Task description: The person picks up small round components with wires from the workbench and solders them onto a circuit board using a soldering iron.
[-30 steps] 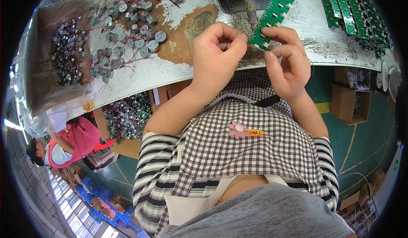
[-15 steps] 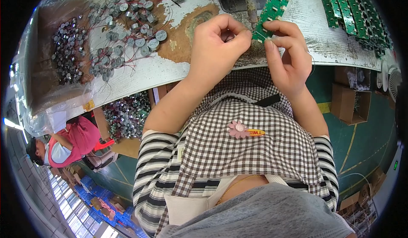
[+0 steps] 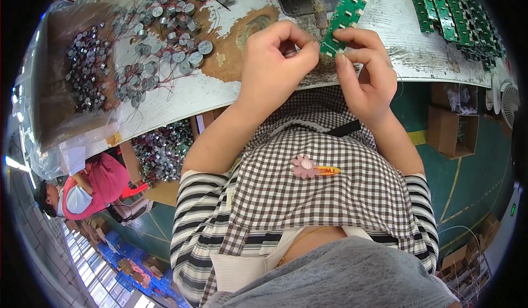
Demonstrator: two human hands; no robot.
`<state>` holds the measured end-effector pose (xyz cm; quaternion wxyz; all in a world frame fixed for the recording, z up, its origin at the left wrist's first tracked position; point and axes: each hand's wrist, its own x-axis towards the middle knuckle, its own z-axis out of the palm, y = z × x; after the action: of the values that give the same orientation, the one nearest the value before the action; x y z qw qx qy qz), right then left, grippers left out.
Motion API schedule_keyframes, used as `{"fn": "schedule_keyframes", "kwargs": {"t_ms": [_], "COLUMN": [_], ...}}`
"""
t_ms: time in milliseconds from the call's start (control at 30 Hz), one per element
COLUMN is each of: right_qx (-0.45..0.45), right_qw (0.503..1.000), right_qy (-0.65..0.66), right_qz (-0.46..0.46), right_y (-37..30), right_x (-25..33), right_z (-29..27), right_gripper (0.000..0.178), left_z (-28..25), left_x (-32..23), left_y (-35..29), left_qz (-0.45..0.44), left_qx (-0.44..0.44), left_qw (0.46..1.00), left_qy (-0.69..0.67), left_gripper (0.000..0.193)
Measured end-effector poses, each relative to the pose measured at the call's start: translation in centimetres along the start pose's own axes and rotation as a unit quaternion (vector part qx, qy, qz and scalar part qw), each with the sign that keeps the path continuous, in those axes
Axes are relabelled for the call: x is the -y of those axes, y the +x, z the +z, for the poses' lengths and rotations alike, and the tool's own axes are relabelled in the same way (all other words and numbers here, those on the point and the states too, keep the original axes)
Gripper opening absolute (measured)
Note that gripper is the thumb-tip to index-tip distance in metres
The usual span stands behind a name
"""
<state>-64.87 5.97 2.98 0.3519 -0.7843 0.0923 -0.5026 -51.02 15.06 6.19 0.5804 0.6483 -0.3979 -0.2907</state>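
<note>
Green circuit strip [image 3: 352, 7] slants at the far edge, near end pinched by the right hand [image 3: 371, 77]. Left hand [image 3: 278, 63] sits alongside, fingertips closed (contents hidden). Apparently fine positioning beside the metal rod [image 3: 317, 4]; next calls for steadiness.

The circuit-board strip [image 3: 350, 9] has a smooth, slightly glossy face; the small round motors [image 3: 205, 47] are shiny metal. The workbench [image 3: 423, 60] wears rough, flaking paint, the checked apron [image 3: 319, 203] is matt cloth, the open carton [image 3: 441, 135] dull cardboard.
</note>
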Motion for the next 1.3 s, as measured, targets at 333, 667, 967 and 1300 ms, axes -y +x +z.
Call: {"fn": "schedule_keyframes", "kwargs": {"t_ms": [333, 667, 967, 1300], "right_qx": [0.008, -0.008, -0.004, 0.016], "right_qw": [1.000, 0.985, 0.980, 0.984], "right_qy": [0.002, 0.139, 0.137, 0.130], "right_qz": [-0.002, 0.106, 0.144, 0.119], "right_y": [-0.3, -0.2, -0.4, -1.0], "right_x": [0.2, 0.3, 0.2, -0.4], "right_z": [0.0, -1.6, -0.2, -0.7], "right_gripper": [0.012, 0.003, 0.002, 0.005], "left_z": [-0.1, -2.8, -9.2, -9.1], "left_x": [-0.1, -0.7, 1.4, -1.5], "left_y": [-0.5, 0.1, 9.4, 2.2], "left_qz": [0.005, 0.079, 0.351, 0.106], "left_qx": [-0.005, 0.206, 0.037, -0.002], "left_qw": [1.000, 0.975, 0.670, 0.971], "left_qy": [0.015, 0.026, 0.653, 0.216], "left_gripper": [0.008, 0.009, 0.015, 0.012]}}
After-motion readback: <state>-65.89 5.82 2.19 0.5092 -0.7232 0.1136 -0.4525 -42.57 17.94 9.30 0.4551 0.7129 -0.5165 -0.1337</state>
